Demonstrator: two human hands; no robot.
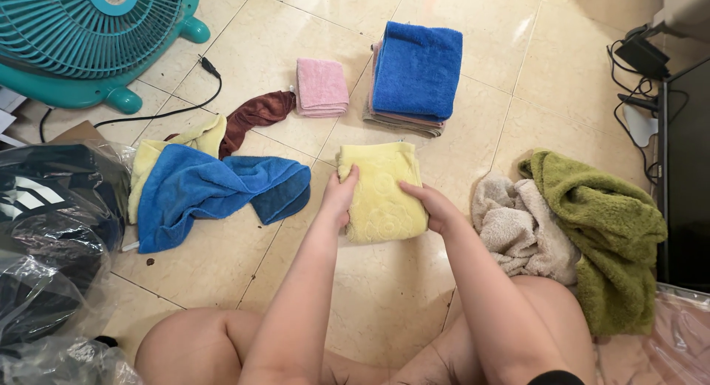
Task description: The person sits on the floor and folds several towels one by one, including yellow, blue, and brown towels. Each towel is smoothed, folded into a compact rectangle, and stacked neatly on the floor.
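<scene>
Head view: my left hand (340,196) and right hand (436,206) pinch the folded yellow towel (381,189) (soft, light, floppy) at nine and three o'clock edges.

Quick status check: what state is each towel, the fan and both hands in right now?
Yellow towel: folded, flat on the floor, held at both sides.
Left hand: gripping its left edge.
Right hand: gripping its right edge.
Blue towel on stack: folded.
Pink towel: folded.
Loose blue towel: crumpled.
Green towel: heaped, unfolded.
Beige towel: heaped, unfolded.
Fan: blades not discernible.
</scene>
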